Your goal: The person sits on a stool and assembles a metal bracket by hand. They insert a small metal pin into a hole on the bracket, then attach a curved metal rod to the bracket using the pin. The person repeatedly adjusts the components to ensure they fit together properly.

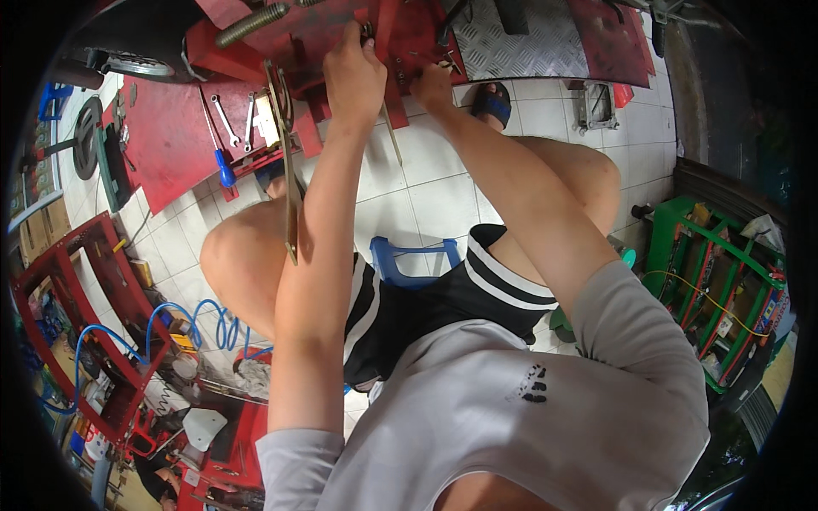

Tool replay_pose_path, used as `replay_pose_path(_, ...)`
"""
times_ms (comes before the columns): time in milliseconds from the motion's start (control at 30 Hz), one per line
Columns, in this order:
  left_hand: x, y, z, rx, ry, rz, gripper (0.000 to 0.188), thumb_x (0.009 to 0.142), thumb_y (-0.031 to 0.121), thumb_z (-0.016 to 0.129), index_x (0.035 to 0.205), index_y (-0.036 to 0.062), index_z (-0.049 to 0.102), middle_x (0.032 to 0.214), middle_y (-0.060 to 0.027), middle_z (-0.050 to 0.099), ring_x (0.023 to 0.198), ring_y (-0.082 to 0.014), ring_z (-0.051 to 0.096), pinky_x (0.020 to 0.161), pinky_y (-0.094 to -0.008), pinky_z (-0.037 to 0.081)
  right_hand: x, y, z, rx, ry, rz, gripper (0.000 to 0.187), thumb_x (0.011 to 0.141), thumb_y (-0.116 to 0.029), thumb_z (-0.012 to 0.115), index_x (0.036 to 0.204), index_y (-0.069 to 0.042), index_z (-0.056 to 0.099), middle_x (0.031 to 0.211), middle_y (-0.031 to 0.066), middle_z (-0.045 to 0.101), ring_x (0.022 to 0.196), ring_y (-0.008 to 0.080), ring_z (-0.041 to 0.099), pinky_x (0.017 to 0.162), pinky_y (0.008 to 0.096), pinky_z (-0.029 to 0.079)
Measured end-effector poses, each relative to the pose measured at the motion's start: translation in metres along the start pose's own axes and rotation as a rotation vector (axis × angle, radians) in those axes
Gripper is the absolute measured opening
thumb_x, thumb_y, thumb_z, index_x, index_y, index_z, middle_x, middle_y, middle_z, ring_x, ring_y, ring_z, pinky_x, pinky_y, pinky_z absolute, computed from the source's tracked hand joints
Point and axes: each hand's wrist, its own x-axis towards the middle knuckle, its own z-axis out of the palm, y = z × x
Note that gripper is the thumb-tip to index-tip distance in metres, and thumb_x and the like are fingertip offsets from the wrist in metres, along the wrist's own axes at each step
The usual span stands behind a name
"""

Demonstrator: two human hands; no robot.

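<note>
A long metal lever (291, 192) stands just beside the left forearm (319, 213); a careless leftward swing could scrape it. The left knee (232, 251) could knock the blue-handled screwdriver (225, 169) off the red bench's (162, 157) near edge. White tile (417, 157) gives elbow room up to the red metal frame (390, 21), far middle, where the left hand (354, 78) and right hand (433, 88) reach, fingers bent; what they grasp, I cannot tell.

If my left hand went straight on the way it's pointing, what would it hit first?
Probably the red painted metal framework, which lies beyond the fingertips of your left hand toward the picture's top edge, though depth there is unclear.
</note>
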Motion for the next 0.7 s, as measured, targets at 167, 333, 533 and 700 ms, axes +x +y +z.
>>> replay_pose_path(167, 0.002, -0.001, 0.001, -0.018, -0.019, 0.066, 0.011, 0.082, -0.003, 0.058, 0.091, -0.0032, 0.052, 0.077, -0.0283, 0.06, 0.075, -0.0476, 0.059, 0.066, -0.0523, 0.045, 0.012, -0.025, -0.002, -0.001, -0.044, 0.047, 0.02, 0.082, -0.016, 0.066, 0.092, 0.0, 0.072, 0.098, 0.023, 0.069, 0.097, 0.0373, 0.068, 0.082, 0.0414, 0.057)
replay_pose_path(333, 0.004, -0.003, 0.0, -0.069, -0.047, 0.082, 0.016, 0.079, 0.001, 0.062, 0.087, -0.0037, 0.048, 0.072, -0.0254, 0.06, 0.072, -0.0472, 0.06, 0.064, -0.0505, 0.046, 0.013, -0.032, -0.002, 0.032, -0.067, 0.075, 0.024, 0.078, -0.02, 0.073, 0.093, -0.001, 0.072, 0.1, 0.0228, 0.069, 0.099, 0.0367, 0.067, 0.083, 0.0404, 0.057)
replay_pose_path(533, 0.0, 0.005, 0.005, -0.038, -0.048, 0.027, 0.018, 0.082, 0.005, 0.063, 0.098, -0.002, 0.055, 0.082, -0.0183, 0.068, 0.072, -0.0344, 0.068, 0.065, -0.0403, 0.052, 0.012, -0.024, -0.008, 0.077, -0.07, 0.101, 0.032, 0.072, -0.019, 0.081, 0.093, 0.002, 0.071, 0.099, 0.0229, 0.069, 0.097, 0.0353, 0.068, 0.08, 0.0401, 0.058)
replay_pose_path(700, -0.003, 0.011, 0.002, 0.079, -0.044, 0.033, 0.02, 0.083, 0.009, 0.064, 0.097, -0.0032, 0.056, 0.08, -0.0191, 0.067, 0.069, -0.0347, 0.067, 0.067, -0.0421, 0.051, 0.004, -0.039, -0.044, 0.557, -0.012, 0.329, 0.028, 0.071, -0.016, 0.081, 0.087, 0.004, 0.069, 0.086, 0.015, 0.069, 0.072, 0.0247, 0.068, 0.062, 0.0349, 0.054)
